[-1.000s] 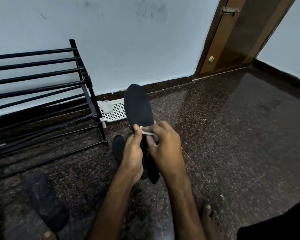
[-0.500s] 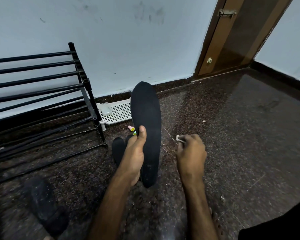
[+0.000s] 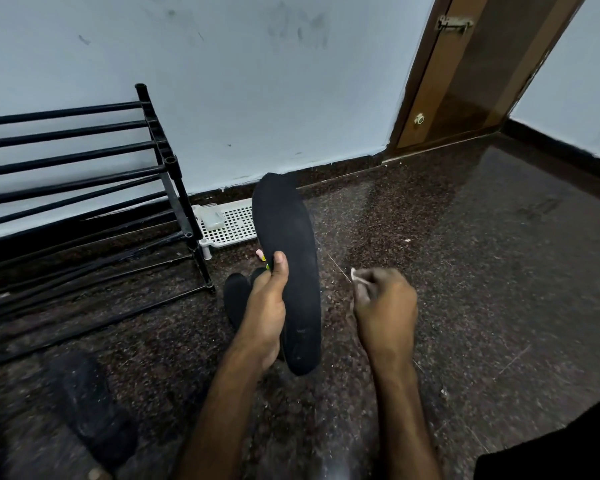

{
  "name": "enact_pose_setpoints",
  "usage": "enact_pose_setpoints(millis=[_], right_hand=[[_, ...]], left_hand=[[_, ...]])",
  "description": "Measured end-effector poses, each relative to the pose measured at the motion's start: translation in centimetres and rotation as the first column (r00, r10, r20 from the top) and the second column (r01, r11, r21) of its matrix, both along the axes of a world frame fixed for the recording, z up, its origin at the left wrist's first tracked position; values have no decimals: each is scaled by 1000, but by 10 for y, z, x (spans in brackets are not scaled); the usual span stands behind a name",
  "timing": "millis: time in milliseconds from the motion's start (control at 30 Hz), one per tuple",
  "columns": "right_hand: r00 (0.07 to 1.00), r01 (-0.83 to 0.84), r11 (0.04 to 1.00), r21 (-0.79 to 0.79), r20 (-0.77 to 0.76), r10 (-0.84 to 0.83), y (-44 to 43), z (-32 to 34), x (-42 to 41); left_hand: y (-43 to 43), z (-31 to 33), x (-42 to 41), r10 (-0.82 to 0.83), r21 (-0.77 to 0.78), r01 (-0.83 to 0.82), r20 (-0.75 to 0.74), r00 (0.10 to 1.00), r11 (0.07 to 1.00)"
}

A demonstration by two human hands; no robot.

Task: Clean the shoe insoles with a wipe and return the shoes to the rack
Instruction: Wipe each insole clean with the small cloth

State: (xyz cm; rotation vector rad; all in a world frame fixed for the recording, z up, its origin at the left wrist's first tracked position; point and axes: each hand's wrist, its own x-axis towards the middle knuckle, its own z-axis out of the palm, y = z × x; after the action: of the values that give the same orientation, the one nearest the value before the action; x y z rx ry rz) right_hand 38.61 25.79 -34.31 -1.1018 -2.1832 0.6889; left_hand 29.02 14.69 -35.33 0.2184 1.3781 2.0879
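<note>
Insole [image 3: 291, 230] looks light and bendy, so our left hand [image 3: 265, 306] grips its side near the middle; our right hand [image 3: 385, 306] pinches the wipe [image 3: 357, 276].

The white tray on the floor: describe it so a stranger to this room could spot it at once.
Find the black shoe rack against the white wall. At the foot of its right post, along the dark skirting, sits a low white tray, partly hidden behind the black insole the left hand holds up. It alone is white and grid-perforated.
</note>
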Motion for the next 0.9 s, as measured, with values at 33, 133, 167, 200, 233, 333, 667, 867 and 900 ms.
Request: enact_pose_setpoints(millis=[33, 133, 167, 200, 233, 333, 667, 867, 900], right_hand=[[993, -30, 999, 43, -113, 35, -2, 10, -4], [934, -166, 971, 173, -287, 211, -14, 26, -18], [926, -203, 965, 168, -286, 245, -17, 24, -19], [926, -220, 966, 139, -280, 252, -19, 19, -19], [931, -224, 971, 88, -274, 240, -19, 11, -16], [956, -239, 953, -184, -216, 198, -11, -6, -9], [881, -472, 640, -606, -306, 361, -15, -16, -13], [899, -437, 672, -598, -281, 335, -26, -15, -22], [903, -430, 661, -614, -282, 325, -26, -16, -23]], left_hand=[[1, -1, 0, 5, -4, -5, 6, 1000, 1000], [1, -2, -1, -2, -23, 2, 11, 1000, 1000], [1, -1, -2, -14, -21, 14, 20, 1000, 1000], [0, -1, -2, -31, -7, 31, 36, 999, 999], [-1, -2, -4, -52, 18, 51, 57, 997, 999], [-4, -9, -9, -100, 99, 86, 144, 985, 991], [-10, -19, -20, -169, 179, 102, 411, 896, 978], [-8, -15, -20, -151, 330, 21, 375, 915, 944], [-8, -16, -20, -153, 340, 19, 372, 915, 940]])
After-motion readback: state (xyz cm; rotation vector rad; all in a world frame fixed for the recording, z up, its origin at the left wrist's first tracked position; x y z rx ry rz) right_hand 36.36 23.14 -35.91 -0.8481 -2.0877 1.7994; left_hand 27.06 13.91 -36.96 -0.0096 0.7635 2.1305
